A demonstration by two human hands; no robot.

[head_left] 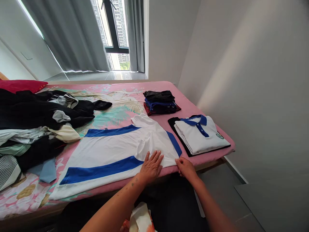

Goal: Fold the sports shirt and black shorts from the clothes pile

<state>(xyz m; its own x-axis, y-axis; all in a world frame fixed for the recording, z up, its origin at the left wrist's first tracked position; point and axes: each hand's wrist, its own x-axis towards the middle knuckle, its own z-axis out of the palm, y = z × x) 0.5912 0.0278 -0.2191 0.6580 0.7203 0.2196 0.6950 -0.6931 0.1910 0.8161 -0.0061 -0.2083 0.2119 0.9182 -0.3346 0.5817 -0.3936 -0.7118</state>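
1. So the main thing here is a white-and-blue shirt, spread out flat on the bed right along the near edge, straight in front of me. One end reaches off to my left, the other lies over toward my right hand.
2. My left hand is palm down on the white cloth, fingers spread and relaxed – just resting on it, not gripping anything.
3. Right hand's different: fingers curled in, thumb and index pinching the near corner of the shirt, just below the short blue strip at that end.
4. Two long blue bands run along the shirt, one on the far side and one on the near side. A white sleeve pokes out at the far side, and there are some soft wrinkles just past my left hand.
5. Just beyond the right end sits a folded white polo with a blue collar, on top of something black.
6. Farther back there's a neat stack of dark folded clothes, with some blue and red showing in it.
7. Over on the left – a messy heap of clothes, mostly black, with a red pillow behind it.
8. Grey curtains hang at the window past the bed.
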